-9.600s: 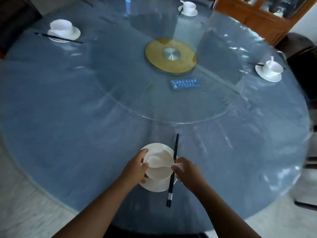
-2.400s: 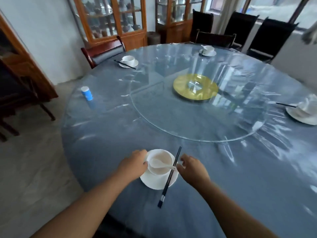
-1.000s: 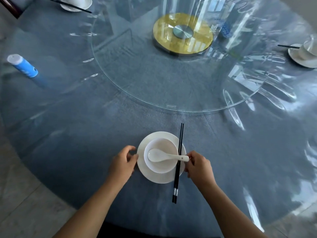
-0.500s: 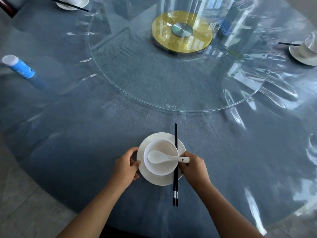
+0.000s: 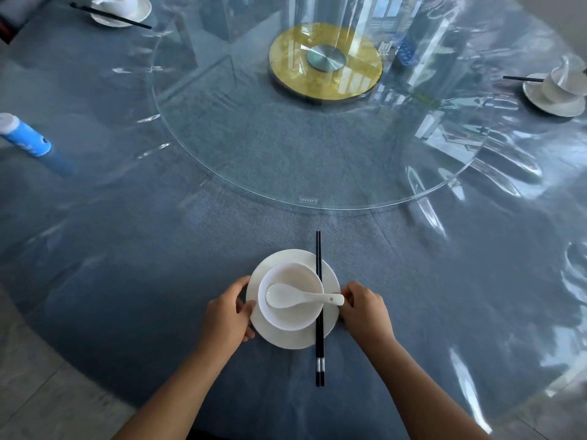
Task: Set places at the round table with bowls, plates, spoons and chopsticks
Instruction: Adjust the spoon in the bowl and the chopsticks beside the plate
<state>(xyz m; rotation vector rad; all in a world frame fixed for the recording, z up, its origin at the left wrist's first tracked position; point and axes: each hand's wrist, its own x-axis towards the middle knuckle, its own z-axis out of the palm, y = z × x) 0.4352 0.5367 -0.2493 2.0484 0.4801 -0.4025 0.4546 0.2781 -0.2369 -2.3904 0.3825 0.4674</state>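
The chopsticks [image 5: 319, 322], slanted a moment ago, now lie straight across the plate [image 5: 331, 281] beside the bowl [image 5: 292, 274]

Bare cloth [image 5: 127, 281] flanks the plate [image 5: 286, 342]; the glass turntable [image 5: 286, 147] lies beyond the chopsticks [image 5: 319, 360], a blue bottle [image 5: 25, 136] well left.

Blue bottle [image 5: 23, 138] far left; glass turntable [image 5: 254, 147] over gold hub [image 5: 292, 74].

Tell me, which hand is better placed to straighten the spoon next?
Probably the right hand: the spoon's handle ends by its fingertips at the plate's rim, while the left hand grips the opposite rim.
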